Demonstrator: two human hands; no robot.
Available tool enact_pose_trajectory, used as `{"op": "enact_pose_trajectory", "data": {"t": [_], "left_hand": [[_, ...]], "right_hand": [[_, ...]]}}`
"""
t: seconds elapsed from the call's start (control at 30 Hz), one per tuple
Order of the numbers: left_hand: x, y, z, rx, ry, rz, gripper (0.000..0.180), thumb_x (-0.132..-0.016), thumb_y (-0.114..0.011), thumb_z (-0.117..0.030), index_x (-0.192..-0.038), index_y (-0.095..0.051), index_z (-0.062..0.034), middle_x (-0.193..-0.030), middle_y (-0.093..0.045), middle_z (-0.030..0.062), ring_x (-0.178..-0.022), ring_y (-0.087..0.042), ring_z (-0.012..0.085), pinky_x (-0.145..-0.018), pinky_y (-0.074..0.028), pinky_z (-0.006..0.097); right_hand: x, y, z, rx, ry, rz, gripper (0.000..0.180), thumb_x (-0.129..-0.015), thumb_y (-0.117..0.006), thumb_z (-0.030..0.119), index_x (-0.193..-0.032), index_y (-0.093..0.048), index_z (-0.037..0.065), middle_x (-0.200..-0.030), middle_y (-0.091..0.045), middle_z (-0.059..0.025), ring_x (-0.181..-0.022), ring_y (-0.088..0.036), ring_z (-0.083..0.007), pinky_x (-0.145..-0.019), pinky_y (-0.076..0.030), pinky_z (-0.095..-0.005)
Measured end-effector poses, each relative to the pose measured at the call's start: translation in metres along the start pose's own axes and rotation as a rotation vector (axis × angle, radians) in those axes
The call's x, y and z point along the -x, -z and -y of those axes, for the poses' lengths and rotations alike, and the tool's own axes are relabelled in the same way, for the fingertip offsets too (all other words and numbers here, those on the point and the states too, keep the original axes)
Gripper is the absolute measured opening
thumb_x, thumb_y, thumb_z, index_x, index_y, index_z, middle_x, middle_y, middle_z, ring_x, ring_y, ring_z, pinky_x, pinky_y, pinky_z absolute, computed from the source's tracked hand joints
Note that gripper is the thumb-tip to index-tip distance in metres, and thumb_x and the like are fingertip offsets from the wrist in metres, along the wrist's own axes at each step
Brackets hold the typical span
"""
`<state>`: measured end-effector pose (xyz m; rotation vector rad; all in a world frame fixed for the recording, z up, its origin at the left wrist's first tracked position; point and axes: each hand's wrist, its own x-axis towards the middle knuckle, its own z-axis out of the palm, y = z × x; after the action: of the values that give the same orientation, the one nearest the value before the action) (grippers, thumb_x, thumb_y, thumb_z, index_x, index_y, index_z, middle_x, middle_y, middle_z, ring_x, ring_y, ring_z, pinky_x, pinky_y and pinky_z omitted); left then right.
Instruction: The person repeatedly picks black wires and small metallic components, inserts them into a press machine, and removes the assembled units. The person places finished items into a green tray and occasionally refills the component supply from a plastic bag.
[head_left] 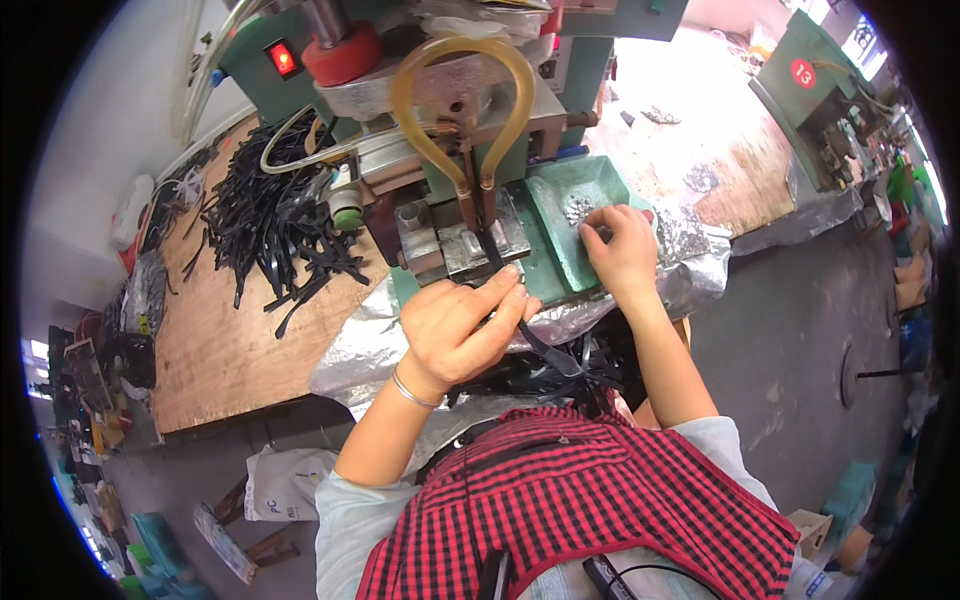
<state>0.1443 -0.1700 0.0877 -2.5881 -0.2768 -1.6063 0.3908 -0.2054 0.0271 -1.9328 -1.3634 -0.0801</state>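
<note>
My left hand (pixel 455 325) is closed, thumb against fingers, on a flat black strap (pixel 543 350). The strap's far end lies on the metal block (pixel 462 248) of a bench machine, under its upright copper-coloured head (pixel 476 207). Its near end hangs toward my lap. My right hand (pixel 625 250) is over a green tray (pixel 555 235), its fingers bent together beside a small heap of tiny metal pieces (pixel 578 208). Whatever is between those fingertips is too small to make out.
A yellowish hose (pixel 527 90) loops above the machine head. Left of the machine, a big pile of black straps (pixel 265 205) covers part of the wooden table (pixel 200 340). More straps lie at my lap. Silver foil (pixel 345 350) covers the table's front edge. Another green machine (pixel 800 95) stands far right.
</note>
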Motion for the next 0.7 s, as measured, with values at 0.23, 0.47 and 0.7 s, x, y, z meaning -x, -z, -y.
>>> {"op": "enact_pose_trajectory", "data": {"t": [0.23, 0.47, 0.7], "left_hand": [[0.014, 0.009, -0.038, 0.125, 0.425, 0.025, 0.036, -0.075, -0.083, -0.005, -0.11, -0.076, -0.0078, -0.121, -0.075, 0.0122, -0.072, -0.069, 0.0171, -0.06, -0.05, 0.027], [0.063, 0.087, -0.005, -0.203, 0.412, 0.01, 0.031, -0.085, -0.073, 0.004, -0.115, -0.072, -0.0023, -0.116, -0.075, 0.0166, -0.076, -0.07, 0.0179, -0.065, -0.053, 0.027], [0.088, 0.137, 0.084, -0.37, 0.983, -0.142, 0.008, -0.094, -0.069, -0.002, -0.101, -0.073, -0.0016, -0.098, -0.07, 0.0053, -0.088, -0.067, 0.015, -0.073, -0.054, 0.028]], "right_hand": [[-0.006, -0.018, 0.005, 0.175, 0.065, -0.019, 0.012, -0.08, -0.078, 0.02, -0.083, -0.072, 0.01, -0.09, -0.067, -0.0083, -0.093, -0.063, -0.0318, -0.078, -0.052, -0.0452], [0.006, -0.006, -0.006, 0.173, 0.083, -0.085, 0.01, -0.084, -0.074, 0.018, -0.088, -0.072, 0.01, -0.089, -0.07, -0.0081, -0.087, -0.067, -0.0315, -0.075, -0.053, -0.0447], [0.01, 0.007, -0.005, -0.292, -0.087, -0.058, 0.011, -0.091, -0.068, 0.002, -0.102, -0.067, 0.002, -0.088, -0.07, -0.0035, -0.084, -0.066, -0.0126, -0.085, -0.051, -0.0277]]}}
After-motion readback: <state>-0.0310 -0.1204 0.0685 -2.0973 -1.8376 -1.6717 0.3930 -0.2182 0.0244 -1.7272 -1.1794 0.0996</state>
